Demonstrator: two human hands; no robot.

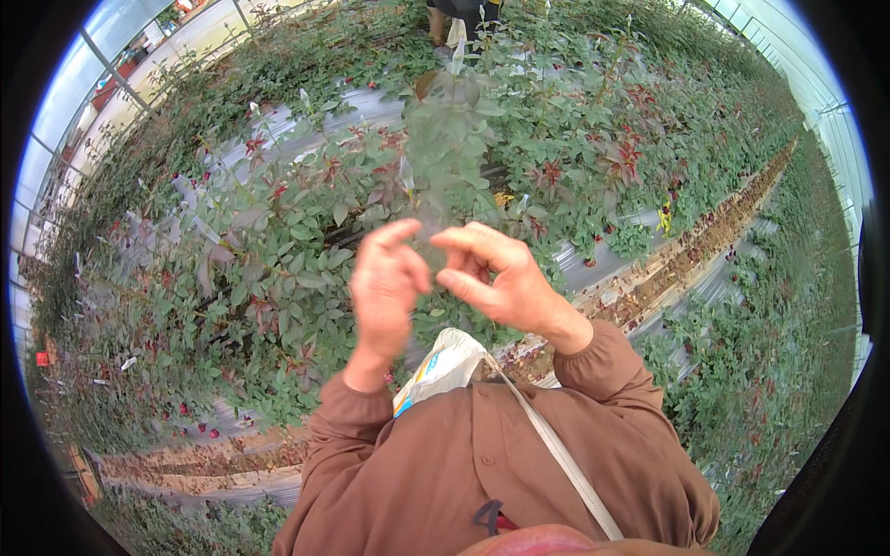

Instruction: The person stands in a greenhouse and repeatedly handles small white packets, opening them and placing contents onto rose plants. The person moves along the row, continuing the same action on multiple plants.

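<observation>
My left hand [386,288], blurred, is raised over the leafy rose plants [292,250] with its fingers bent and apart. Facing it, my right hand [497,278] has curled fingers, with a gap between thumb and index fingertip. Neither hand shows anything held. A tall rose shoot [445,132] stands just beyond the fingertips, its lower stem blurred near them. On its top is a pale, pointed sleeve [457,57]. A similar sleeve [406,172] covers a bud just beyond my left hand. Below the hands, a white bag [445,368] hangs at my front from a pale strap [563,452].
Plastic-covered rows of plants bend around me. A soil furrow [643,288] strewn with dark petals runs to the upper right; another [208,459] lies at lower left. A person [473,14] stands beyond the plants. Metal greenhouse poles [115,69] rise at upper left.
</observation>
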